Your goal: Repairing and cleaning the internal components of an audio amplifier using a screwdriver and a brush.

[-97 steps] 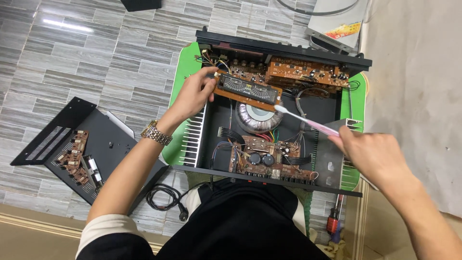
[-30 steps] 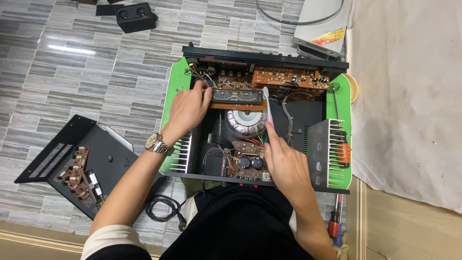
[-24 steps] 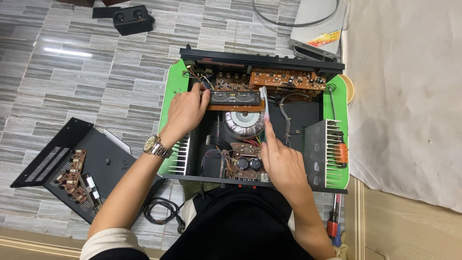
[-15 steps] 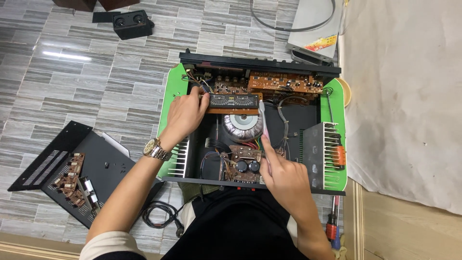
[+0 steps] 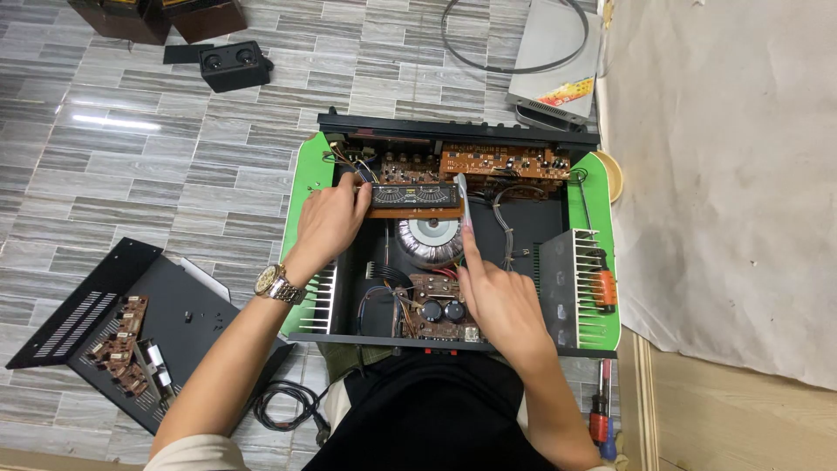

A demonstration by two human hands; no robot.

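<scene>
Board point(image 5: 414, 199) thin, stiff, fragile, pinched at its nine-o'clock end by left hand point(image 5: 330, 222); right hand point(image 5: 501, 301) closed on brush point(image 5: 463, 202).

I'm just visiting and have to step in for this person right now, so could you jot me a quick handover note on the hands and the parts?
Left hand: gripping the left end of the meter board inside the open amplifier chassis.
Right hand: holding a thin light-coloured tool, tip at the board's right end.
Done: top cover is off, lying on the floor at left.
Left: the board sits in the chassis, wires attached; screwdrivers lie at right.
</scene>
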